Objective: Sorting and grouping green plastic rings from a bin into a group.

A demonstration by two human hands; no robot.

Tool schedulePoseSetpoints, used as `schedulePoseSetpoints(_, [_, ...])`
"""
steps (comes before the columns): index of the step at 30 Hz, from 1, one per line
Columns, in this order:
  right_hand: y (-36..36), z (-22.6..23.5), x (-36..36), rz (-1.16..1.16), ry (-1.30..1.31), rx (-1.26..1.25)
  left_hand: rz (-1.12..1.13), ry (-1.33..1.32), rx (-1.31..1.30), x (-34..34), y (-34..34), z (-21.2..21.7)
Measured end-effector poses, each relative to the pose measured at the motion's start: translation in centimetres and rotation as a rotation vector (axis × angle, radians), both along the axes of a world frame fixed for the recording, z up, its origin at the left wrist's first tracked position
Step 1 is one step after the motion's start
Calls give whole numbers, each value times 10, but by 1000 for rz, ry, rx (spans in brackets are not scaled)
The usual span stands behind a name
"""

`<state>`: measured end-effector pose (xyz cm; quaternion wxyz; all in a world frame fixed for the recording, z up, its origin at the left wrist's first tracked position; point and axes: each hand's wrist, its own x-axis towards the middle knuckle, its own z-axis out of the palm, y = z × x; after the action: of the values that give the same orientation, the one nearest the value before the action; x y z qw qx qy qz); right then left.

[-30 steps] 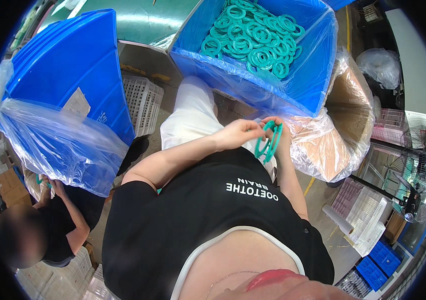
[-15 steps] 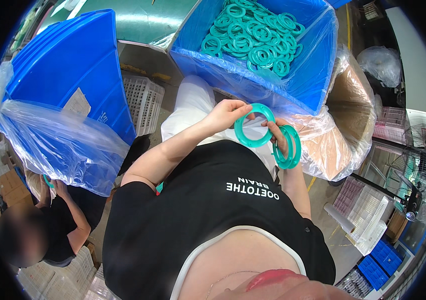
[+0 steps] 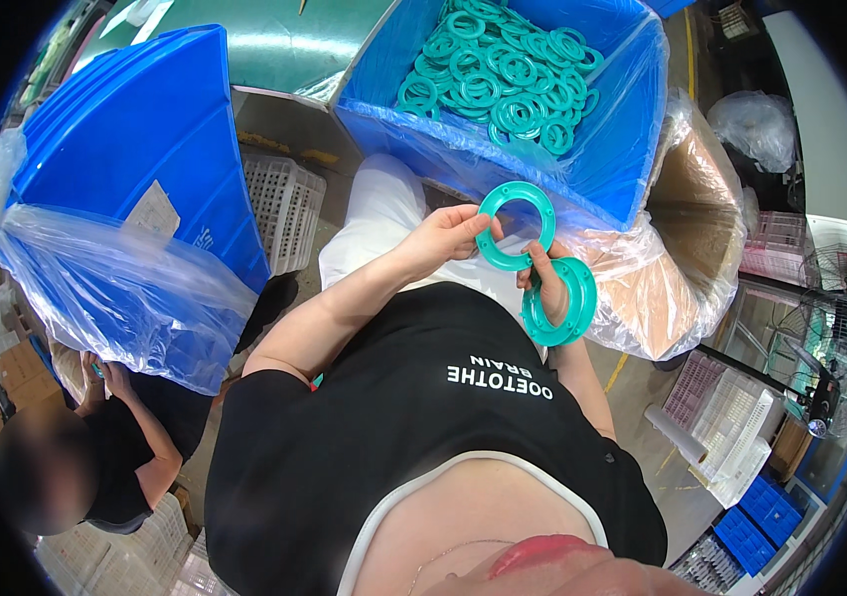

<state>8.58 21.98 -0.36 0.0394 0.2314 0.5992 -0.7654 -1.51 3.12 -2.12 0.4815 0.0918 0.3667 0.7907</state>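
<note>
Between my hands, a flat teal ring [image 3: 516, 190] with small holes around its face stands tilted above my lap. My left hand [image 3: 455, 236] pinches its left edge with thumb and fingers. At the ring's lower right edge, the fingers of my right hand [image 3: 548, 283] grip it too. More teal rings [image 3: 586, 290] hang looped around my right hand; they overlap, so their exact number is hard to tell. Just beyond my hands stands a blue bin [image 3: 632, 129] lined with clear plastic, holding a heap of similar teal rings [image 3: 518, 70].
A plastic-lined carton [image 3: 632, 288] stands right of the bin. On the left is a large blue bin [image 3: 135, 129] draped with clear plastic, and a white crate [image 3: 284, 214]. A co-worker [image 3: 115, 437] sits lower left. A fan [image 3: 831, 348] stands far right.
Both hands have turned the held ring, which moved slightly up and right. The rings on my right hand have swung, now showing their faces more. The co-worker's hands shifted slightly.
</note>
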Motion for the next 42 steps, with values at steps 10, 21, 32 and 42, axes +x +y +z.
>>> schedulePoseSetpoints(10, [-9, 6, 8, 94, 12, 194, 398, 1236, -755, -4, 4, -11])
schedulePoseSetpoints(21, [82, 13, 3, -615, 267, -34, 62, -9, -326, -15, -1, -2])
schedulePoseSetpoints(32, [-1, -3, -10, -189, 175, -83, -144, 388, -384, 20, 27, -10])
schedulePoseSetpoints(42, [-7, -1, -23, -329, 418, 162, -219, 24, -152, 36, 33, -3])
